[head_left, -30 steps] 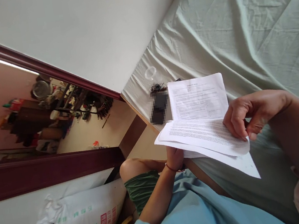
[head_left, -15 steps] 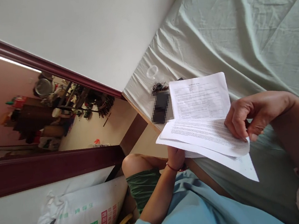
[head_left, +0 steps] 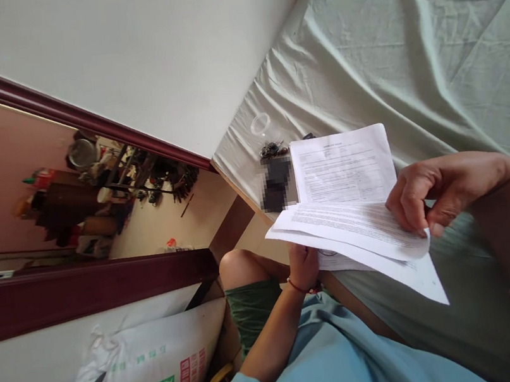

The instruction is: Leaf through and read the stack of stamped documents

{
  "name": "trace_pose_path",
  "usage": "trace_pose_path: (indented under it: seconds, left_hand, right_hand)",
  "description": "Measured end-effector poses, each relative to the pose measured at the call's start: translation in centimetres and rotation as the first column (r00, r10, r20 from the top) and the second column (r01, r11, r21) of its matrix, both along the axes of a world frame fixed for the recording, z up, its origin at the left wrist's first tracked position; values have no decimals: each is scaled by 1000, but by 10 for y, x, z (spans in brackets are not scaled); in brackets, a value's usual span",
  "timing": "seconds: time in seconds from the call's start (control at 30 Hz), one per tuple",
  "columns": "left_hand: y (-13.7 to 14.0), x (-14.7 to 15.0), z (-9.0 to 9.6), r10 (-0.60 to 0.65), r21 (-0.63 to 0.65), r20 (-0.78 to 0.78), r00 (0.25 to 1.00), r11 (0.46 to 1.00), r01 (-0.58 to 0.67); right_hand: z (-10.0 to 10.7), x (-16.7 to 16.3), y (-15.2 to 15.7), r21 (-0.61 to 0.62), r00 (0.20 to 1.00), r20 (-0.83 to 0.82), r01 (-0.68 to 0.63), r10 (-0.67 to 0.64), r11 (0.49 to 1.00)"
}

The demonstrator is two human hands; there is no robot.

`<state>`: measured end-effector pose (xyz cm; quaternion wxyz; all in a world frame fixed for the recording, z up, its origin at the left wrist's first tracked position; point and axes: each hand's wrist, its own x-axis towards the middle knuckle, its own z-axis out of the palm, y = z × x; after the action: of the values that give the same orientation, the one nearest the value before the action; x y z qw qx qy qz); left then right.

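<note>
My right hand point(head_left: 421, 198) pinches the right edge of the printed sheets point(head_left: 350, 231), which are lifted and bent over. Beneath and beyond them lies another printed page point(head_left: 342, 165), flat on the bed, with lines of text and a table-like form. My left hand point(head_left: 303, 265) is at the lower left side of the papers, a red cord round its wrist. The raised sheets cover its fingers, so its grip does not show. Part of a further page point(head_left: 342, 261) with a dark round mark appears beside that hand.
Left of the papers are a blurred-out dark object point(head_left: 276, 181), a bunch of small dark things point(head_left: 272, 149) and a clear plastic cup point(head_left: 260, 125). The pale green bed sheet point(head_left: 383, 57) is wrinkled. A stuffed white sack point(head_left: 143, 373) stands on the floor beside a doorway.
The view has shifted slightly. My right hand still pinches the sheets, their lower corner a little further right. More of the page with the round mark shows beside my left hand.
</note>
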<state>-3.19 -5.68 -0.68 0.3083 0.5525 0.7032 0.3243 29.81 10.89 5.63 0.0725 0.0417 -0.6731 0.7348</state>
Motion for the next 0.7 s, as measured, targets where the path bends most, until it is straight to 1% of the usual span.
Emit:
trace_pose_path:
  seconds: [0.07,0.13,0.17,0.2,0.23,0.27,0.3,0.37,0.43,0.5,0.53,0.57,0.6,0.63,0.67,0.7]
  left_hand:
    - [1,2,4,-17,0,-39,999,1000,17]
    - [2,3,7,-34,-10,-64,997,999,33]
    - [2,4,9,-38,-14,-69,997,999,37]
    - [2,4,10,-41,-16,-72,997,999,40]
    - [2,5,10,-44,-16,-72,996,999,43]
    - [1,5,10,-47,-12,-69,997,999,46]
    - [1,5,10,-48,-8,-64,997,999,48]
    - [0,4,9,-57,-2,-56,997,998,57]
    - [-2,3,8,-68,-4,-63,996,998,68]
    - [-3,1,7,-71,-12,-83,994,997,71]
    - [-3,1,7,-73,-13,-89,993,997,72]
    - [-3,0,7,-74,-14,-92,993,997,73]
    - [-2,0,7,-75,-15,-92,993,997,74]
    - [-2,0,8,-77,-17,-88,993,997,76]
    - [-2,0,8,-80,-19,-83,993,997,78]
    - [-1,0,9,-80,-21,-77,994,997,78]
  right_hand:
    - [3,4,0,-16,997,-2,80,-80,997]
    - [5,6,-1,-46,977,26,214,-213,976]
    - [4,7,-2,-60,954,48,298,-295,953]
    - [3,7,-2,-77,918,74,395,-389,916]
    - [1,6,-3,-103,866,102,498,-489,861]
    - [-2,5,-3,-139,799,137,601,-586,787]
    - [-5,3,-2,-184,719,178,694,-671,696]
    - [-11,-2,0,-273,542,276,836,-794,476]
    - [-16,-6,4,-306,376,371,913,-849,271]
    - [-18,-10,9,-275,215,456,957,-864,93]
    - [-18,-12,11,-248,139,484,968,-864,17]
    - [-18,-13,12,-223,72,497,974,-865,-47]
    - [-18,-15,13,-204,19,497,974,-868,-95]
    - [-18,-16,13,-186,-18,486,975,-874,-124]
    - [-19,-17,13,-156,-46,470,979,-881,-134]
    - [-20,-18,12,-100,-65,457,987,-887,-123]
